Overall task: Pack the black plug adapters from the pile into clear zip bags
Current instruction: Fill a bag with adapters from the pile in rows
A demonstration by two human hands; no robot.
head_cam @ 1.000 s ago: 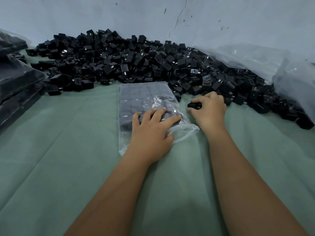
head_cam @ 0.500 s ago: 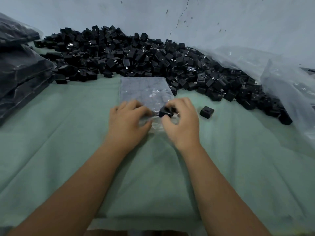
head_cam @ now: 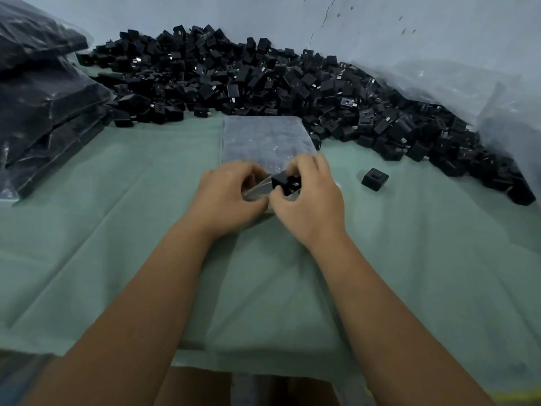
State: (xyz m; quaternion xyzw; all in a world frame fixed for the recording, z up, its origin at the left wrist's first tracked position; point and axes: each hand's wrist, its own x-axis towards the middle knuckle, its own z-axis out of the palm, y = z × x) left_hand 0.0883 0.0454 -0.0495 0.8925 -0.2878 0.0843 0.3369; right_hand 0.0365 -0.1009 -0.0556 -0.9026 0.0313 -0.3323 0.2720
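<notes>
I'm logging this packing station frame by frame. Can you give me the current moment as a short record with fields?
surface: green cloth
stock: large pile of black plug adapters along the wall
bag in use: clear zip bag, flat, mouth toward the person
left hand: grip on the bag's mouth
right hand: grip on one black adapter at the mouth
stray: single black adapter on the cloth, right of the hands

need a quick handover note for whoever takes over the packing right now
Left hand: holds the mouth of the clear zip bag open.
Right hand: fingers grip one black adapter at the bag's mouth, not yet inside.
One loose adapter lies on the green cloth, right of the hands.
Done: filled bags stacked at left.
Left: the big pile behind the bag.
</notes>
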